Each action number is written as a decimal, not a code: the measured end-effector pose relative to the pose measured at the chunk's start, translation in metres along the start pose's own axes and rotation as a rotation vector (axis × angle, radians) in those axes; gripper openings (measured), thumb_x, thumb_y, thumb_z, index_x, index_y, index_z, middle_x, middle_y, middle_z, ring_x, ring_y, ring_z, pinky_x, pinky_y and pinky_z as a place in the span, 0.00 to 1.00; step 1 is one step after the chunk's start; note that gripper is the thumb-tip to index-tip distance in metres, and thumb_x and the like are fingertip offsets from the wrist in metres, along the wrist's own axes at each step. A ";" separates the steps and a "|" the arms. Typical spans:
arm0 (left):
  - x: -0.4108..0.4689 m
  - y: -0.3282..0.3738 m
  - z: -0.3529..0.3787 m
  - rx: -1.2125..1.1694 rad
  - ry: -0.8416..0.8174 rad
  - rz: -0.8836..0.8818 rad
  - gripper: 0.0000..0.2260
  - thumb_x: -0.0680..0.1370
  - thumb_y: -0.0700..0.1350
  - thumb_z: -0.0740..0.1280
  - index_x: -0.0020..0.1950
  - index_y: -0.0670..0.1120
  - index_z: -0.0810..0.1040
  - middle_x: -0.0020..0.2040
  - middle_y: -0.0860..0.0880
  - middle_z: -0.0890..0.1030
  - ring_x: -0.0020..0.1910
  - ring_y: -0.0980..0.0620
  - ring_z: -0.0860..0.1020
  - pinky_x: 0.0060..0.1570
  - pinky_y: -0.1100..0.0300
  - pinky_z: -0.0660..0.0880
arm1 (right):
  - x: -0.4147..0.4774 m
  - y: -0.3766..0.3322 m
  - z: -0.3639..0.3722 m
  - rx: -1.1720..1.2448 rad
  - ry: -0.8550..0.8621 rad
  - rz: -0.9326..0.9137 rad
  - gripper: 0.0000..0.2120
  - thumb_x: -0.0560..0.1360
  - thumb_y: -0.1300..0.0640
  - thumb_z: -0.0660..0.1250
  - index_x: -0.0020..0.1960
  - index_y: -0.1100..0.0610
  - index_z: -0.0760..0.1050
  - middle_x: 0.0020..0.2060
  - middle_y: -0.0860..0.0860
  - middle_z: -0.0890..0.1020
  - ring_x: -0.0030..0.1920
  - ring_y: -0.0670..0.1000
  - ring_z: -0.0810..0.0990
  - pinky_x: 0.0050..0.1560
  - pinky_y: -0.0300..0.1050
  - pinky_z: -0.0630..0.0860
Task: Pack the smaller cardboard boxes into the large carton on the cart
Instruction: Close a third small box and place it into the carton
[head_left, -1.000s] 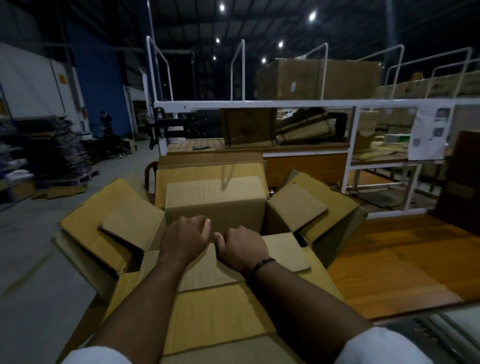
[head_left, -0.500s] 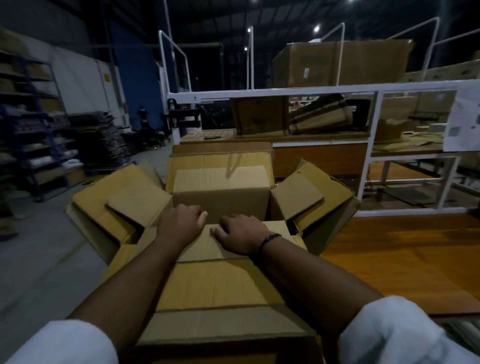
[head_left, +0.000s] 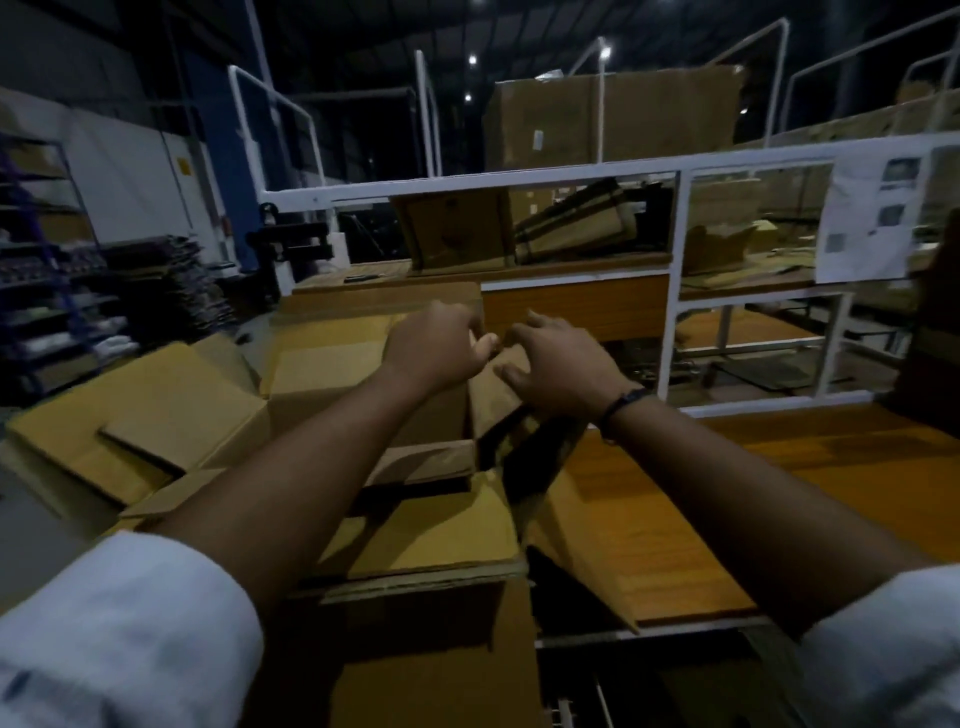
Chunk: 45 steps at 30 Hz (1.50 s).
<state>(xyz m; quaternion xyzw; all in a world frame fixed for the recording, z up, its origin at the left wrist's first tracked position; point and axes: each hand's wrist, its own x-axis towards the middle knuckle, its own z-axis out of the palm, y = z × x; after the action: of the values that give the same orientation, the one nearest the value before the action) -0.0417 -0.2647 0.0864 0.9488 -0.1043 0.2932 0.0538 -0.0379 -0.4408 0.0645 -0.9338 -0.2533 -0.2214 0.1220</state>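
The large carton (head_left: 415, 649) stands open in front of me, its left flap (head_left: 156, 415) and far flap (head_left: 332, 364) folded outward. Inside it a smaller cardboard box (head_left: 423, 462) shows in shadow between my forearms. The carton's right flap (head_left: 491, 402) stands tilted up. My left hand (head_left: 436, 348) and right hand (head_left: 558, 371) are raised close together at that flap's upper edge, fingers curled round it. Motion blur hides the exact grip. The cart under the carton is hidden.
A wooden table top (head_left: 727, 493) lies to the right of the carton. Behind it stands a white metal rack (head_left: 675, 291) holding cardboard boxes, with a big box (head_left: 613, 119) on top and a paper sheet (head_left: 872, 218) taped on. Shelving (head_left: 41, 260) lines the left wall.
Both hands have lifted off the small box inside the carton and moved up and right to the right flap, which now stands more upright. The view has swung left.
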 end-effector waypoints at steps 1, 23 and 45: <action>0.008 0.023 0.001 -0.025 0.013 0.041 0.13 0.81 0.60 0.66 0.55 0.53 0.84 0.43 0.54 0.81 0.40 0.53 0.79 0.34 0.58 0.75 | -0.010 0.020 -0.009 0.012 0.042 0.001 0.19 0.81 0.44 0.64 0.69 0.51 0.73 0.69 0.54 0.74 0.69 0.55 0.72 0.67 0.55 0.72; 0.097 0.405 0.164 -0.159 -0.159 0.652 0.14 0.82 0.58 0.64 0.55 0.50 0.83 0.46 0.49 0.81 0.43 0.48 0.80 0.41 0.52 0.82 | -0.267 0.335 -0.111 -0.192 0.293 0.759 0.16 0.78 0.49 0.71 0.62 0.56 0.79 0.61 0.56 0.78 0.60 0.57 0.78 0.55 0.57 0.80; 0.295 0.550 0.367 -0.422 -0.318 0.584 0.12 0.81 0.58 0.67 0.53 0.50 0.83 0.42 0.52 0.81 0.40 0.56 0.79 0.36 0.59 0.78 | -0.206 0.626 -0.090 -0.271 0.218 0.899 0.25 0.80 0.45 0.68 0.74 0.51 0.68 0.70 0.53 0.73 0.68 0.56 0.73 0.63 0.53 0.77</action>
<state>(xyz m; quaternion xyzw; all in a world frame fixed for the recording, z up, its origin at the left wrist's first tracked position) 0.2700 -0.9087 -0.0248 0.8810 -0.4346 0.1177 0.1452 0.1010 -1.0844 -0.0273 -0.9297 0.2207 -0.2741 0.1088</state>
